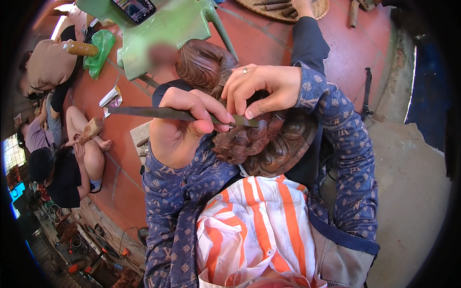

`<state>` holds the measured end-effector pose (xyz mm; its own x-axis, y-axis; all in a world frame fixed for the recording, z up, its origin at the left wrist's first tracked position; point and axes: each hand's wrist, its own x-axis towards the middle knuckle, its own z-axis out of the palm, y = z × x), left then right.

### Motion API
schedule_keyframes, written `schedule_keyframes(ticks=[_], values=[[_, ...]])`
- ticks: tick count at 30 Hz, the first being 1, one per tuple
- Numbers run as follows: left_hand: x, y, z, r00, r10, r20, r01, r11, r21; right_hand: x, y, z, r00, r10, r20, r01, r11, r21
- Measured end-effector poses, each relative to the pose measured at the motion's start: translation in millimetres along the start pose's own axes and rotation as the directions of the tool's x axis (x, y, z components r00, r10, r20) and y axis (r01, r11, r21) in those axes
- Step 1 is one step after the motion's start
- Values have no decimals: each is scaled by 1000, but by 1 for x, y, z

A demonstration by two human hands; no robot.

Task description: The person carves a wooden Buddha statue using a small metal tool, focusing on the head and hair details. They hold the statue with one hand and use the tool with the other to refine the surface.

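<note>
Head view: a person seated over a woodcarving, both forearms in blue patterned sleeves.
Carving [261,144]: dark brown wood, deeply cut scrolls and a round rosette; it rests in the person's lap, above an orange-and-white striped cloth [259,225].
Chisel [163,113]: long flat metal blade lying almost level, its free end pointing to the person's left, its working end at the carving under the fingers.
Left hand [185,122]: clenched around the chisel, thumb on top, fingers wrapped below.
Right hand [261,89]: ring on one finger; fingertips pinch the chisel's tip and press against the carving, wrist arched above it.
Second carved piece [204,62]: rounded brown wood with ribbed lines, just beyond the hands, touching the carving or close behind it; which, cannot be told.
Stool [163,29]: green plastic, on the red tiled floor [125,129] ahead, with a phone [134,8] on top.
Green bag [100,50]: beside the stool.
Other people: seated on the floor to the left, one holding a wood block [91,129].
Basket [283,9]: woven tray with wooden-handled tools, top edge.
</note>
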<state>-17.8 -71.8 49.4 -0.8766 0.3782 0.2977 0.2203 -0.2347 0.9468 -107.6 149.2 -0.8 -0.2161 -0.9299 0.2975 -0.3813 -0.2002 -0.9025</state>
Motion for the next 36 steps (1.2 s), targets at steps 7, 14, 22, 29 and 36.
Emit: schedule_keyframes(ticks=[7, 14, 22, 29, 36], values=[[1, 6, 3, 995, 64, 74, -73, 990, 124, -3, -3, 7, 996, -1, -92, -1, 1000, -21], [3, 2, 10, 996, 89, 30, -91, 994, 67, -3, 3, 6, 994, -45, -101, 52, 996, 68], [2, 4, 10, 990, 123, 64, -128, 988, 83, -2, -5, 11, 987, -22, -157, 23, 1000, 3], [0, 0, 13, 996, 94, 5, -94, 991, 90, -4, -1, 10, 986, -17, -165, 33, 995, 95], [-3, 8, 13, 998, 55, -22, -52, 993, 109, -1, -1, 15, 980, -42, -192, 41, 999, -13]])
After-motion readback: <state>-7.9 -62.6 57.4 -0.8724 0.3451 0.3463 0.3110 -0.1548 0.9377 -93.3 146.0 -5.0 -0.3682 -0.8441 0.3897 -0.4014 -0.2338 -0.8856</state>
